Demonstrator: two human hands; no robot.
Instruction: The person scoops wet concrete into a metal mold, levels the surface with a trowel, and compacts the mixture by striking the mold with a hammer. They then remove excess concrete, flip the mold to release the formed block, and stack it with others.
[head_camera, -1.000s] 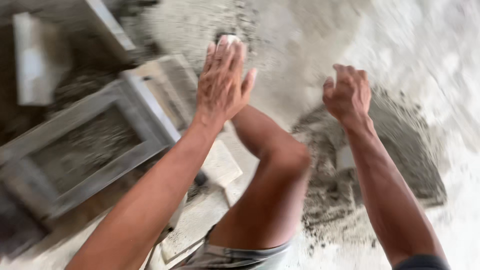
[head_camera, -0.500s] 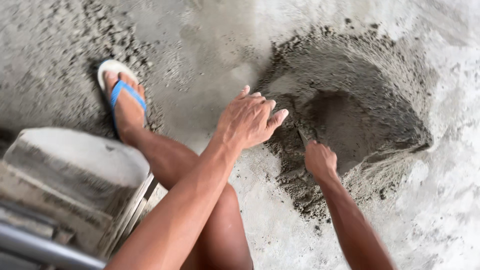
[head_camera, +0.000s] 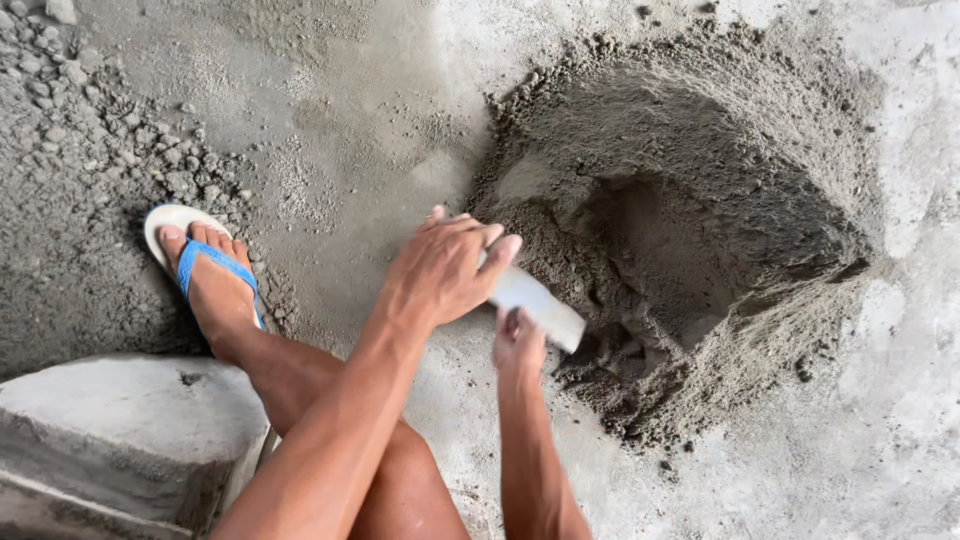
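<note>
A heap of damp grey sand-cement mix (head_camera: 700, 220) lies on the concrete floor, with a hollow dug in its middle. A white tube-like tool handle (head_camera: 540, 305) slants down into the near edge of the heap; its working end is buried. My left hand (head_camera: 445, 270) lies over the handle's upper end with the fingers curled on it. My right hand (head_camera: 518, 342) is closed just beneath the handle, near its lower part, gripping it from below.
My left foot in a white sandal with blue straps (head_camera: 205, 265) stands on the floor at left, my knee under the left arm. A grey concrete block (head_camera: 120, 420) sits at bottom left. Loose gravel (head_camera: 90, 140) covers the upper left.
The view swung from the metal moulds to the heap. Both hands were raised and empty, then came down; now they meet on the white handle at the heap's edge.
</note>
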